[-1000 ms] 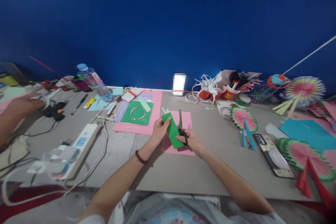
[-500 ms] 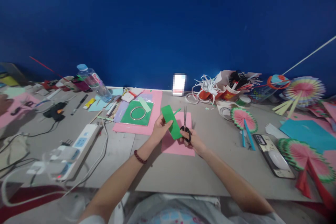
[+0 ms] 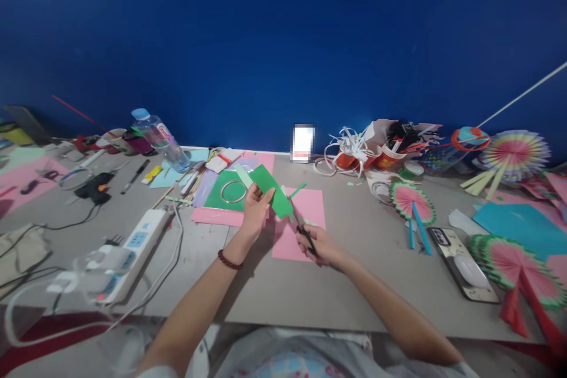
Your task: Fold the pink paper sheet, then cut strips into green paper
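My left hand (image 3: pixel 257 209) pinches a strip of green paper (image 3: pixel 271 192) between thumb and fingers, held tilted above the table. In my right hand (image 3: pixel 322 245) is a pair of black-handled scissors (image 3: pixel 305 235), gripped by the handles. Their blades point up and left, close to the green paper's lower right corner; whether they touch it I cannot tell. Below both lies a pink sheet of paper (image 3: pixel 290 247) with pale scraps on it. A narrow green sliver (image 3: pixel 298 189) rests at its far edge. Left of my left hand, a metal ring (image 3: pixel 233 191) sits on packaged green paper (image 3: pixel 214 199).
On the left are a power strip (image 3: pixel 138 254) with cables, a glue gun (image 3: pixel 94 188) and a leaning water bottle (image 3: pixel 162 140). To the right lie watermelon-patterned paper fans (image 3: pixel 414 204) and a phone (image 3: pixel 476 290) with a white mouse (image 3: pixel 469 270) on it. Cups of supplies (image 3: pixel 387 156) stand by the blue wall.
My left hand has moved left and slightly up with the green paper. My right hand has turned the scissors so the blades lean left toward the paper; before, they pointed straight up.
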